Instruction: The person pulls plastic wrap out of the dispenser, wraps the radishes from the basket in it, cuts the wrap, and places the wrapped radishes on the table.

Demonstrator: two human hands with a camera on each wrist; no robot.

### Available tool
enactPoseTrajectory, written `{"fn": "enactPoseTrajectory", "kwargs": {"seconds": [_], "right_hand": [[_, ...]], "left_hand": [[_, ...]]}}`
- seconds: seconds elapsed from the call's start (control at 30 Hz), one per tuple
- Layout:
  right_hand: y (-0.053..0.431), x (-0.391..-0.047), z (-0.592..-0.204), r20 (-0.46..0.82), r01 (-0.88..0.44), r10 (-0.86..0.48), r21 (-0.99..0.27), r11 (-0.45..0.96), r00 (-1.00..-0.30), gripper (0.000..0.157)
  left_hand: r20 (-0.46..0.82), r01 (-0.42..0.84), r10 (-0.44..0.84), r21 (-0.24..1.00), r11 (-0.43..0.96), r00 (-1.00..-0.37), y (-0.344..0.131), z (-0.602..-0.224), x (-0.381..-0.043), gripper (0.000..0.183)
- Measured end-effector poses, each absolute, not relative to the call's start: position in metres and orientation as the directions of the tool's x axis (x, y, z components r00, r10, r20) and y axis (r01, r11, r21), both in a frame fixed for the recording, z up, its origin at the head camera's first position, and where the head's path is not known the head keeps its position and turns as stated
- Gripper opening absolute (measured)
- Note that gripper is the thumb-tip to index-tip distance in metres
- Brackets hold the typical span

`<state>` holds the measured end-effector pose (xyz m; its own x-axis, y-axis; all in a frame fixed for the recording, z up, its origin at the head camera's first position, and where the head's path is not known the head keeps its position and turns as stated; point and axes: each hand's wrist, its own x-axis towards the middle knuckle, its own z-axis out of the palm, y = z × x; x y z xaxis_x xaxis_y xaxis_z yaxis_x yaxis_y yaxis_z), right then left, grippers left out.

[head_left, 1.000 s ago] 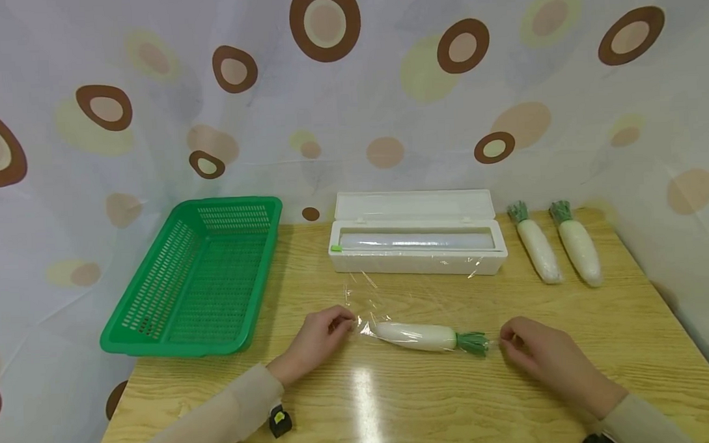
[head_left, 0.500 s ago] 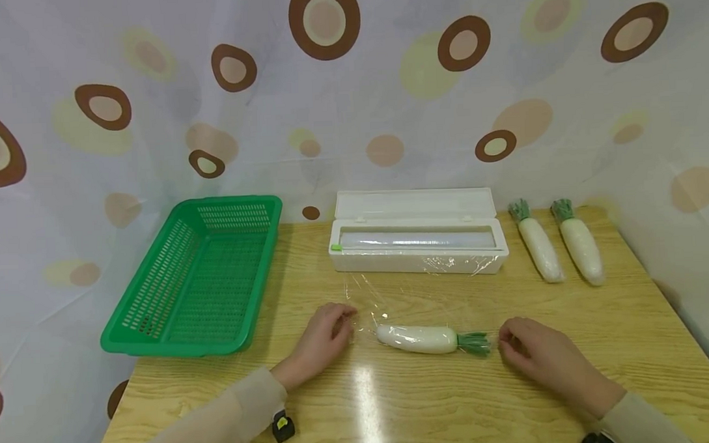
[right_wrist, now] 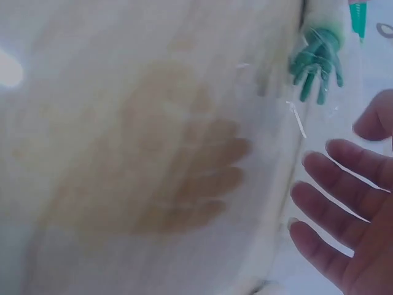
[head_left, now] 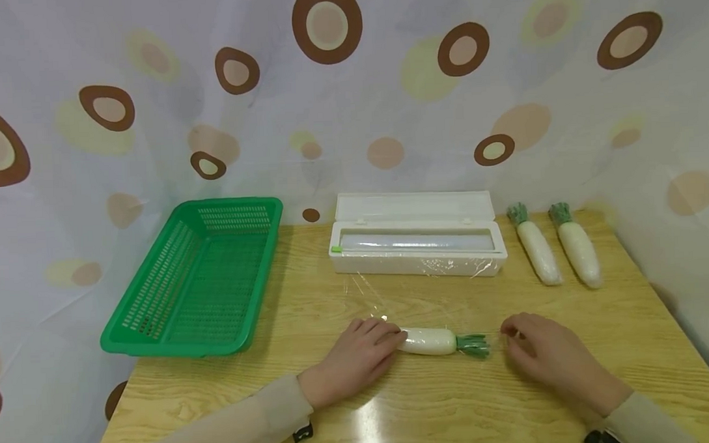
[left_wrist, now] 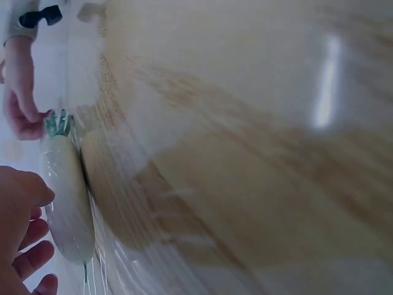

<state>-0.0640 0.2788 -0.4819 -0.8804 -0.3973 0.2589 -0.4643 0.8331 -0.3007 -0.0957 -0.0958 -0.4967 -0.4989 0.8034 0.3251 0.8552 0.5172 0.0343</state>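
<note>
A white radish point(head_left: 431, 341) with clipped green stalks lies crosswise on the wooden table, under or in clear cling film point(head_left: 365, 285). The film runs back to the white dispenser box point(head_left: 417, 263). My left hand point(head_left: 359, 355) is at the radish's left end, its fingertips over the tip. In the left wrist view those fingers point(left_wrist: 34, 258) are loosely bent beside the radish point(left_wrist: 69, 203). My right hand point(head_left: 547, 355) stays just right of the stalks. The right wrist view shows its fingers point(right_wrist: 331, 212) spread and apart from the stalks point(right_wrist: 318, 64).
A green slotted basket point(head_left: 262, 296) stands at the left. The dispenser's lid point(head_left: 415, 207) is up, with a film roll point(head_left: 416, 241) inside. Two more radishes, one point(head_left: 539, 253) beside another point(head_left: 580, 254), lie at the back right. A patterned cloth point(head_left: 351, 117) hangs behind the table.
My left hand has moved right, from the film left of the radish onto the radish's tip. The right hand has hardly moved.
</note>
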Motion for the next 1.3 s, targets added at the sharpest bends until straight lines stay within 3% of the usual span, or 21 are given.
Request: {"fn": "enactPoseTrajectory", "kwargs": {"seconds": [0.07, 0.13, 0.2, 0.3, 0.47, 0.57, 0.7, 0.83, 1.07, 1.3], "right_hand": [[0.277, -0.064, -0.478, 0.331, -0.506, -0.415, -0.269, 0.820, -0.848, 0.022], [0.271, -0.065, -0.476, 0.410, -0.583, -0.465, -0.233, 0.779, -0.785, 0.013], [0.259, -0.066, -0.473, 0.462, -0.659, -0.529, -0.182, 0.730, -0.712, 0.025], [0.237, -0.067, -0.470, 0.477, -0.753, -0.631, -0.105, 0.650, -0.612, 0.057], [0.206, -0.071, -0.475, 0.437, -0.803, -0.723, 0.004, 0.596, -0.535, 0.057], [0.199, -0.071, -0.480, 0.405, -0.792, -0.722, -0.011, 0.610, -0.561, 0.052], [0.198, -0.069, -0.481, 0.364, -0.748, -0.680, -0.080, 0.658, -0.637, 0.033], [0.196, -0.071, -0.480, 0.314, -0.707, -0.649, -0.120, 0.698, -0.693, 0.050], [0.194, -0.082, -0.481, 0.224, -0.639, -0.602, -0.162, 0.752, -0.766, 0.053], [0.197, -0.098, -0.484, 0.149, -0.559, -0.540, -0.280, 0.780, -0.828, 0.046]], "left_hand": [[0.316, 0.851, 0.801, 0.042, 0.524, -0.508, -0.093, -0.499, -0.097, 0.037], [0.305, 0.847, 0.800, 0.045, 0.529, -0.516, -0.090, -0.501, -0.098, 0.037], [0.299, 0.844, 0.799, 0.044, 0.535, -0.522, -0.088, -0.502, -0.100, 0.037], [0.289, 0.836, 0.794, 0.044, 0.547, -0.535, -0.086, -0.501, -0.101, 0.038], [0.236, 0.815, 0.784, 0.074, 0.575, -0.574, -0.086, -0.499, -0.104, 0.042], [0.193, 0.806, 0.783, 0.098, 0.584, -0.591, -0.085, -0.500, -0.105, 0.046], [0.176, 0.798, 0.779, 0.085, 0.597, -0.602, -0.084, -0.500, -0.107, 0.051], [0.193, 0.788, 0.767, 0.062, 0.613, -0.612, -0.083, -0.497, -0.109, 0.055], [0.174, 0.752, 0.736, 0.045, 0.657, -0.654, -0.077, -0.501, -0.117, 0.051], [0.148, 0.719, 0.705, 0.214, 0.662, -0.693, -0.076, -0.502, -0.130, 0.051]]}}
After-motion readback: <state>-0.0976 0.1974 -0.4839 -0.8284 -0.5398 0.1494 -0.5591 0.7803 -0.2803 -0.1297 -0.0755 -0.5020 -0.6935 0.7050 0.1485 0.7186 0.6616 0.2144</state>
